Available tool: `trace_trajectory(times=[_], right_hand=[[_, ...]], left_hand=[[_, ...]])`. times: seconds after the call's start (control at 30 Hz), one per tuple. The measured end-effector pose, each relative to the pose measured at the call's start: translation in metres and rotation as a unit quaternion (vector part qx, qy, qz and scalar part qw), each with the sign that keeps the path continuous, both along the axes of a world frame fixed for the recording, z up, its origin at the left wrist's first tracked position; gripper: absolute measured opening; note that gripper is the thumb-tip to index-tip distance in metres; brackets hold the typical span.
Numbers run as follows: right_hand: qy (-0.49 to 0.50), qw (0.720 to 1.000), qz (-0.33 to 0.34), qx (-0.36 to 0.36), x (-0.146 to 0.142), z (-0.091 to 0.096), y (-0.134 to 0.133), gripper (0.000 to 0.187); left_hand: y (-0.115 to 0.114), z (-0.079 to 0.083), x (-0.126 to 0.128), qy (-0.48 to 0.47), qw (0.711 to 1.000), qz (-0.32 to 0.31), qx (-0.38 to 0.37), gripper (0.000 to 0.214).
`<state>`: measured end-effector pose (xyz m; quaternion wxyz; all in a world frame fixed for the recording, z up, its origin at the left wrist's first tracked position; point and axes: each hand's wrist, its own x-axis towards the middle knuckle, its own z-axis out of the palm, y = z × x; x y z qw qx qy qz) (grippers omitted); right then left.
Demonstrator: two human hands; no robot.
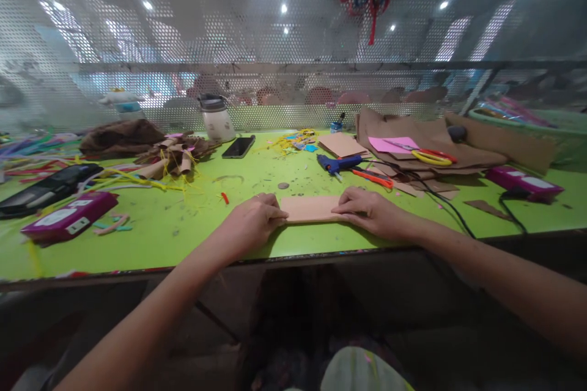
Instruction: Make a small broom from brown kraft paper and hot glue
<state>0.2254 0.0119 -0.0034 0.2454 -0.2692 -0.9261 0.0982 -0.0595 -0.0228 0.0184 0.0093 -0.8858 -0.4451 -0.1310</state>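
A strip of light-brown paper (308, 210) lies just below the centre of the frame, its long axis running left to right, its ends pointing at the two sides and its long lower edge facing the person. The left hand (254, 220) pinches its left end between thumb and fingers, closed down to the paper; the right hand (369, 211) pinches the right end likewise, knuckles up and fingers curled. The forearms slant in from the lower left and the right of the frame. The paper looks flat, smooth and matt, and narrow for its length. Beneath is a glossy, speckled green table (160, 226); a blue plastic glue gun (339, 164) lies above the right hand, and creased brown paper (431, 140) is heaped at upper right.
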Motion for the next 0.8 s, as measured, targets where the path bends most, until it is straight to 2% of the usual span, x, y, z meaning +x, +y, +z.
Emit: trace_trajectory(times=[0.27, 0.57, 0.8], right_hand=[[-0.023, 0.999, -0.005, 0.035, 0.000, -0.003, -0.008, 0.027], [-0.038, 0.999, 0.001, -0.027, 0.000, 0.003, 0.001, 0.033], [-0.041, 0.998, -0.005, -0.039, 0.001, 0.004, 0.003, 0.032]], left_hand=[[0.003, -0.001, -0.001, -0.030, 0.999, 0.005, -0.031, 0.021], [0.004, -0.001, -0.001, -0.075, 0.996, 0.020, -0.047, 0.026], [0.009, 0.003, -0.001, -0.076, 0.994, 0.019, -0.070, 0.026]])
